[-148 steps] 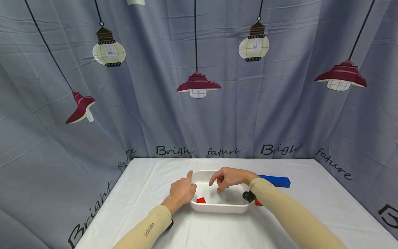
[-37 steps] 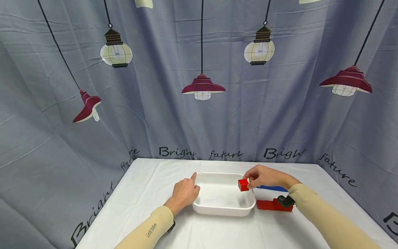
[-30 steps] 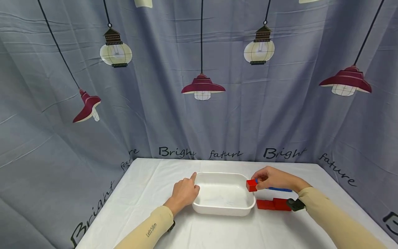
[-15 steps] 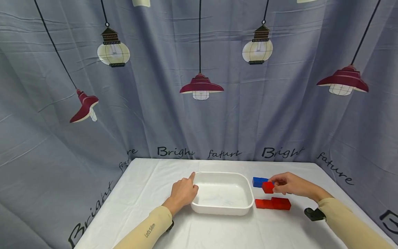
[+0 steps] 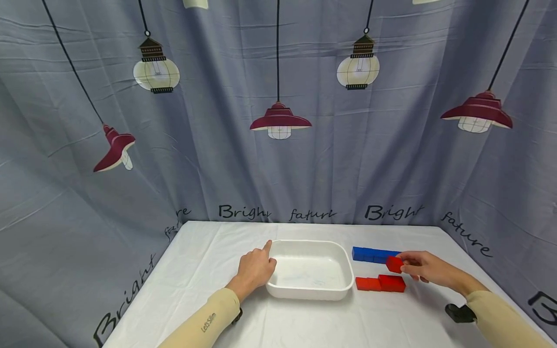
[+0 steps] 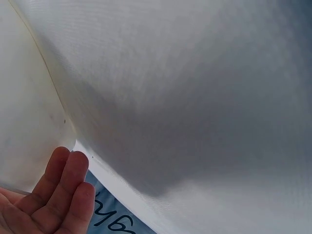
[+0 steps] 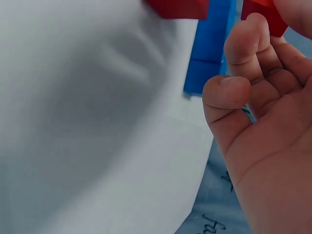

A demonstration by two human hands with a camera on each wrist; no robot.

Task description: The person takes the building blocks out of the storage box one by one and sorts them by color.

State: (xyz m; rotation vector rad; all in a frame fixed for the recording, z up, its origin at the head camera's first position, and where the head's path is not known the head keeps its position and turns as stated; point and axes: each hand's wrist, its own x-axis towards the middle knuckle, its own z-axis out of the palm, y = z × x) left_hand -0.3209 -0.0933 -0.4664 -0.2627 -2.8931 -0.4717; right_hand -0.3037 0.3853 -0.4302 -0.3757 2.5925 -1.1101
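My right hand (image 5: 428, 268) pinches a red cube (image 5: 394, 264) between thumb and fingers, in front of the right end of a row of blue blocks (image 5: 370, 254). In the right wrist view the cube (image 7: 263, 14) shows partly at the top, its rest hidden by the thumb. My left hand (image 5: 254, 268) rests at the left side of a white rectangular basin (image 5: 310, 293), index finger extended along the rim and thumb over it. In the left wrist view several fairly straight fingers (image 6: 70, 178) lie beside the basin's outer wall (image 6: 24, 112). Nothing lies inside the basin.
Red blocks (image 5: 380, 283) lie in a row right of the basin, nearer than the blue row. A white cloth (image 5: 300, 324) covers the table. Behind it hangs a grey-blue curtain (image 5: 217, 159) printed with lamps and lettering.
My right hand has carried the red cube from above the basin's right side rightward past the blue row, uncovering more of it. Earlier, a red piece lay inside the basin. My left hand stays put.
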